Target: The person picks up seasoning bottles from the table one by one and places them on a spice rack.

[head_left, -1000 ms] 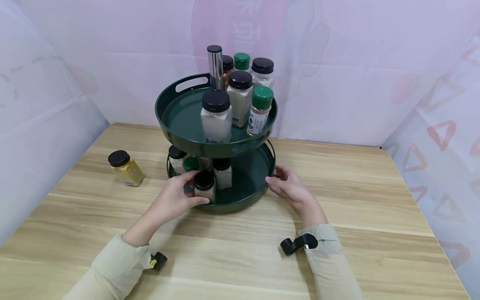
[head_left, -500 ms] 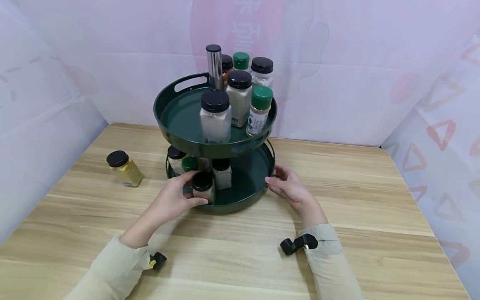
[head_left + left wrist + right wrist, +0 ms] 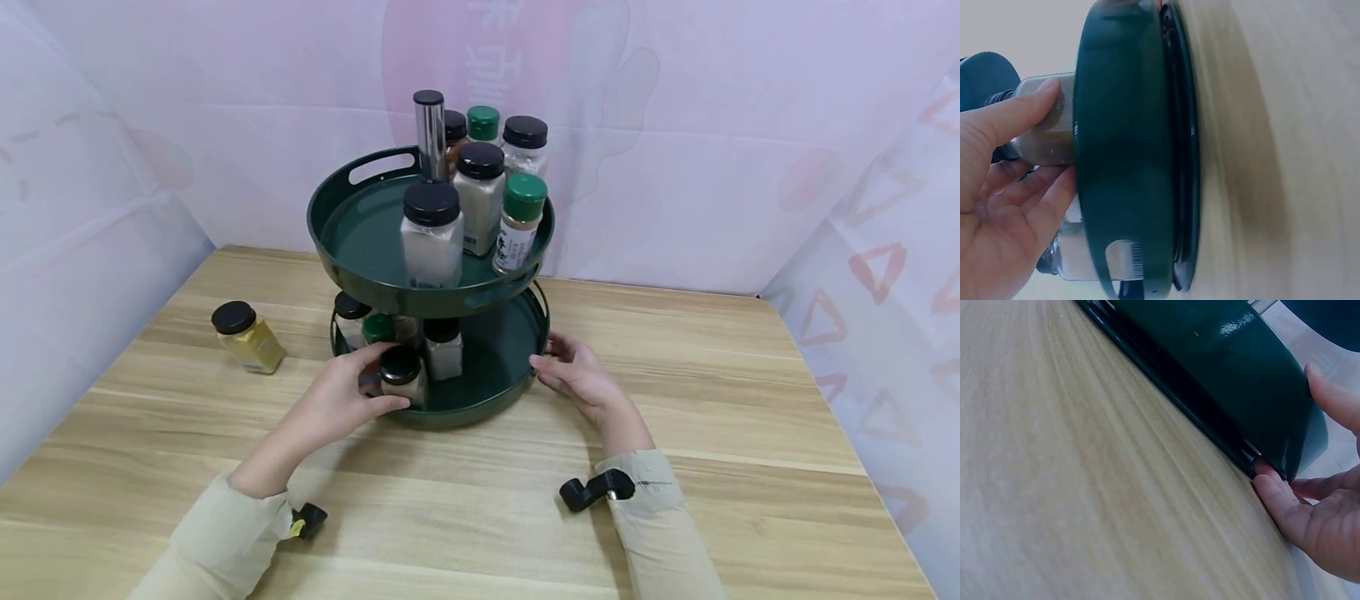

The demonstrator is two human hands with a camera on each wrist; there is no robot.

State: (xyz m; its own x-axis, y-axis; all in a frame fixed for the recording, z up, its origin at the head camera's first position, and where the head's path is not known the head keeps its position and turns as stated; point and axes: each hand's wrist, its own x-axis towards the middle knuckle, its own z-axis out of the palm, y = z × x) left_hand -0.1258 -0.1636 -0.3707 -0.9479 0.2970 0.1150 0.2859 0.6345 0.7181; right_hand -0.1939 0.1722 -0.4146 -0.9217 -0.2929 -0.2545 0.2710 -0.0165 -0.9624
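Note:
On the lower tier [image 3: 501, 350] of a dark green two-tier turntable rack, my left hand [image 3: 337, 402] grips a black-lidded spice jar [image 3: 402, 373] near the front left rim. The left wrist view shows thumb and fingers on either side of the jar's clear body [image 3: 1054, 140], its base hidden behind the tray wall [image 3: 1122, 144]. My right hand [image 3: 579, 375] holds the lower tier's right rim. In the right wrist view its thumb is at the upper edge of the tray wall [image 3: 1210, 362], with fingers at the bottom edge.
Behind the held jar stand another black-lidded jar [image 3: 445, 354] and a green-lidded one [image 3: 379, 327]. The upper tier [image 3: 360, 225] bears several jars around a metal post [image 3: 431, 137]. A yellow spice jar [image 3: 251, 337] is on the wooden table [image 3: 712, 400] at left.
My left hand and the jar in it have shifted slightly left and toward me along the lower tier. The right hand stays at the rim.

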